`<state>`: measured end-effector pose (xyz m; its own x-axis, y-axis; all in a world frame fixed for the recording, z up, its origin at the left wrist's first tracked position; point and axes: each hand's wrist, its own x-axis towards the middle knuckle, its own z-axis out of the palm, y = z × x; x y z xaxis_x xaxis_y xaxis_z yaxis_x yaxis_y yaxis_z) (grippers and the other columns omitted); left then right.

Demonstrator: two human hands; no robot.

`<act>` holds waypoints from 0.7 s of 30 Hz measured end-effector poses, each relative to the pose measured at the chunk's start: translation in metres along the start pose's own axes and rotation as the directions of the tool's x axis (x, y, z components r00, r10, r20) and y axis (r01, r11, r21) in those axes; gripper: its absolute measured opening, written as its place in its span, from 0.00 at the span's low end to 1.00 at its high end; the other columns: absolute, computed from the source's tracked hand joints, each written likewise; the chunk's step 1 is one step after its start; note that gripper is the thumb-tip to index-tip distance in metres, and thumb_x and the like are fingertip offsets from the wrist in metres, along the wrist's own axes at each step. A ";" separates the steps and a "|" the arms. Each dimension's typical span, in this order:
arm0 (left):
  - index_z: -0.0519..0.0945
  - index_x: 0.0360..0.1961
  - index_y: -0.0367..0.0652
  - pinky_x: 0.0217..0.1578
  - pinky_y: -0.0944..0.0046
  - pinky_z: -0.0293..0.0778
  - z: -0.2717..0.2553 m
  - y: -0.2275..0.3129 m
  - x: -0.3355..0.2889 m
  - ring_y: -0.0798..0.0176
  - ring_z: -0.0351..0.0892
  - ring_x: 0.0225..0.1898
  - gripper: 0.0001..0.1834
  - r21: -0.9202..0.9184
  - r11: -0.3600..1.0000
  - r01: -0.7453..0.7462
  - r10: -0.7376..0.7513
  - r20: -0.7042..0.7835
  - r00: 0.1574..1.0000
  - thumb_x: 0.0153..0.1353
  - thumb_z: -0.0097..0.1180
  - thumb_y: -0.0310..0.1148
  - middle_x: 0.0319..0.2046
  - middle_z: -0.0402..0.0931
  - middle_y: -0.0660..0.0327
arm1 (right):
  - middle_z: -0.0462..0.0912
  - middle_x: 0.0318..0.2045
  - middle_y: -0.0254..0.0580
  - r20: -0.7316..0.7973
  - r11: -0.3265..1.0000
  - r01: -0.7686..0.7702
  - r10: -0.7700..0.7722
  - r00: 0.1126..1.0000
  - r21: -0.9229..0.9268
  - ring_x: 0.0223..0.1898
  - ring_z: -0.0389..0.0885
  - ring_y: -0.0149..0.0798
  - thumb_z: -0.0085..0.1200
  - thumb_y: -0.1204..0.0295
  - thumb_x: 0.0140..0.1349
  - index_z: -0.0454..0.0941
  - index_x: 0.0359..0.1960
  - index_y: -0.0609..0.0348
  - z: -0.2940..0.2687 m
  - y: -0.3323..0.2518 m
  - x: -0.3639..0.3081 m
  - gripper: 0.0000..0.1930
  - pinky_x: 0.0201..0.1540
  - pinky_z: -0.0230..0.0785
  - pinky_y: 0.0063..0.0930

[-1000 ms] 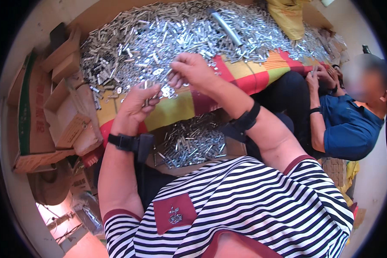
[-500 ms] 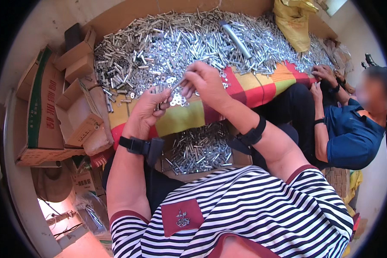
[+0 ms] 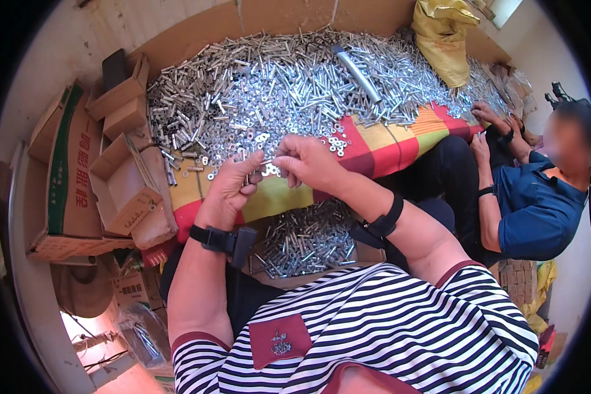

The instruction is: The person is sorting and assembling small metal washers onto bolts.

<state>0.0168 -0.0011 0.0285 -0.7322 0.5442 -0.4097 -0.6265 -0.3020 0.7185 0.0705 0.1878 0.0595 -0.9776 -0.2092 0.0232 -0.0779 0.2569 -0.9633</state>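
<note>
My left hand (image 3: 233,182) is closed round a small metal bolt (image 3: 247,178), mostly hidden by the fingers. Just to its right, my right hand (image 3: 308,164) is pinched closed, its fingertips close to the left ones. A small bright metal piece (image 3: 267,164) shows between the two hands; which fingers carry it is hard to make out. Both hands hover over the near edge of a checked cloth (image 3: 276,195). Beyond them lies a wide heap of metal bolts and sleeves (image 3: 295,75), with loose washers (image 3: 337,146) along its near side.
A box of bolts (image 3: 305,246) sits below the cloth, close to my body. Cardboard boxes (image 3: 69,177) stand at the left. On the heap lies a thick metal tube (image 3: 360,75); behind it is a yellow sack (image 3: 443,43). A co-worker (image 3: 538,190) sits at the right, hands by the heap.
My right hand has come down and slightly left, and its fingers are more tightly pinched. The long metal piece that stretched between the hands now shows only as a short bit.
</note>
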 end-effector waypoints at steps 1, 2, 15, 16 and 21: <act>0.74 0.34 0.43 0.09 0.80 0.52 0.000 -0.002 0.001 0.76 0.65 0.16 0.11 0.002 1.000 -0.001 0.001 0.004 1.000 0.56 0.64 0.33 0.22 0.73 0.65 | 0.76 0.18 0.37 -0.028 0.999 0.027 -0.026 0.999 0.027 0.14 0.75 0.27 0.54 0.73 0.62 0.71 0.26 0.62 0.005 0.001 -0.003 0.08 0.17 0.66 0.21; 0.74 0.33 0.43 0.09 0.80 0.52 0.000 -0.004 0.002 0.76 0.66 0.16 0.11 -0.050 0.999 0.010 -0.011 -0.032 0.999 0.57 0.64 0.34 0.22 0.73 0.66 | 0.76 0.18 0.37 -0.032 0.999 0.029 -0.028 0.999 0.025 0.14 0.75 0.27 0.54 0.73 0.62 0.71 0.26 0.62 0.011 0.001 -0.003 0.08 0.17 0.66 0.21; 0.78 0.32 0.40 0.15 0.73 0.69 -0.031 0.040 0.032 0.66 0.79 0.25 0.07 0.148 0.972 -0.181 0.198 -0.110 0.974 0.54 0.61 0.29 0.23 0.77 0.62 | 0.81 0.28 0.58 -0.414 0.566 -0.262 -0.158 0.896 -0.781 0.33 0.81 0.57 0.56 0.63 0.57 0.79 0.29 0.64 -0.054 0.035 0.051 0.14 0.38 0.73 0.46; 0.78 0.32 0.40 0.15 0.73 0.69 -0.038 0.042 0.043 0.66 0.79 0.25 0.07 0.154 0.969 -0.196 0.214 -0.112 0.970 0.54 0.61 0.29 0.23 0.77 0.62 | 0.81 0.29 0.59 -0.419 0.532 -0.310 -0.094 0.903 -0.788 0.34 0.81 0.58 0.56 0.63 0.57 0.79 0.31 0.65 -0.060 0.038 0.053 0.14 0.39 0.73 0.46; 0.81 0.30 0.40 0.33 0.50 0.73 -0.014 0.052 0.068 0.42 0.77 0.29 0.07 0.992 -0.069 -0.102 0.761 0.118 0.638 0.47 0.56 0.25 0.28 0.75 0.49 | 0.81 0.30 0.58 -0.471 0.555 -0.399 0.014 0.882 -0.730 0.38 0.80 0.58 0.58 0.67 0.53 0.78 0.30 0.65 -0.065 0.053 0.064 0.11 0.42 0.72 0.46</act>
<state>-0.0694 0.0093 0.0296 -0.9121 0.2096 0.3523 0.3831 0.7420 0.5501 -0.0089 0.2491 0.0276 -0.9555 0.2634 0.1330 0.2038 0.9150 -0.3481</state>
